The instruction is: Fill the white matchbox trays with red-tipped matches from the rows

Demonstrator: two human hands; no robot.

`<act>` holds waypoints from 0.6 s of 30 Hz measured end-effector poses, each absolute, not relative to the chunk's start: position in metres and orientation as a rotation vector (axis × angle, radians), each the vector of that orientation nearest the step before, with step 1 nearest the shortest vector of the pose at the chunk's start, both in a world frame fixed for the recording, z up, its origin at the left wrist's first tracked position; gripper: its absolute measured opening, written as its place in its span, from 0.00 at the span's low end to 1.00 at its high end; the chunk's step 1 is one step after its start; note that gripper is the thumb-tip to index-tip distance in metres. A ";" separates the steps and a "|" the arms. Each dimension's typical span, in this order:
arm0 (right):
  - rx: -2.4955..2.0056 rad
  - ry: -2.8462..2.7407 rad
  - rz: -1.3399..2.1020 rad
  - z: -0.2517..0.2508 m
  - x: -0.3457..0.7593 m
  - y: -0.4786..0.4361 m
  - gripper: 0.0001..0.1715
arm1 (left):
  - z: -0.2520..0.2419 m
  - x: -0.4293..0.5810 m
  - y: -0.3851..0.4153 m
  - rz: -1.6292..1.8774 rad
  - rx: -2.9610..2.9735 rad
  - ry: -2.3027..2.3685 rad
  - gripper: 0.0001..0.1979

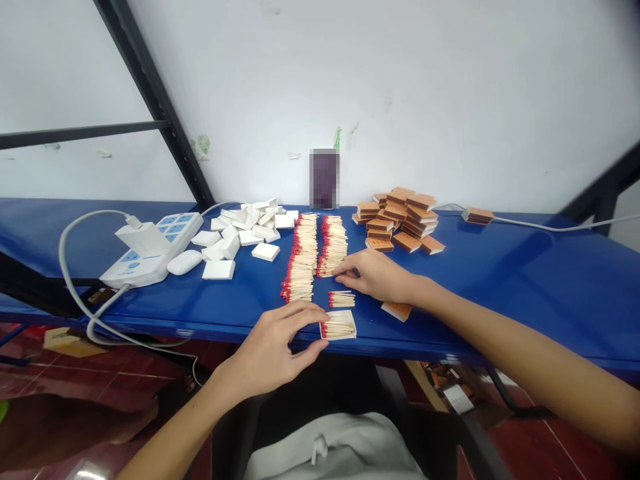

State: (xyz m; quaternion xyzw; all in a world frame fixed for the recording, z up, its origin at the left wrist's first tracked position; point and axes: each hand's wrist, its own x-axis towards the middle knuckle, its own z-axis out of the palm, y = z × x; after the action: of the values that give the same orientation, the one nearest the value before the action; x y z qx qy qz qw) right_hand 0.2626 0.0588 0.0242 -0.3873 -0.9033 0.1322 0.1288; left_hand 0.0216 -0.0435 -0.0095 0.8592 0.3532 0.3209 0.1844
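My left hand (280,343) grips the left end of a white matchbox tray (352,323) between thumb and fingers at the shelf's front edge. Red-tipped matches (338,329) lie inside the tray. Just behind it sits a small group of matches (342,299). My right hand (373,272) has its fingertips pressed together at the lower end of the right match row (334,243); what they hold, if anything, is too small to tell. The longer left match row (303,260) runs beside it. An orange matchbox cover (397,311) lies partly under my right wrist.
White trays (240,230) are heaped at the back left, beside a power strip (150,250) with cables and a white mouse (185,262). Orange covers (400,217) are piled at the back right. Another small orange stack (478,215) sits further right on the blue shelf (525,287).
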 end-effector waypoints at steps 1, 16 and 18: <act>-1.134 -2.608 0.432 0.025 0.263 0.059 0.11 | -0.010 0.022 -0.043 0.904 2.422 0.997 0.11; -1.168 -2.651 0.675 0.048 0.270 0.044 0.07 | -0.008 0.022 -0.043 0.906 2.432 0.997 0.11; -1.099 -2.677 0.628 0.049 0.271 0.042 0.10 | -0.008 0.022 -0.043 0.905 2.433 1.001 0.12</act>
State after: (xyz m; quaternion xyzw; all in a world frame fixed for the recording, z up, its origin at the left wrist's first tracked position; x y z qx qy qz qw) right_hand 0.2714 0.0424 0.0486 -0.3697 -0.9004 0.2111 0.0900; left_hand 0.0221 -0.0432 -0.0078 0.8604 0.3539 0.3201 0.1789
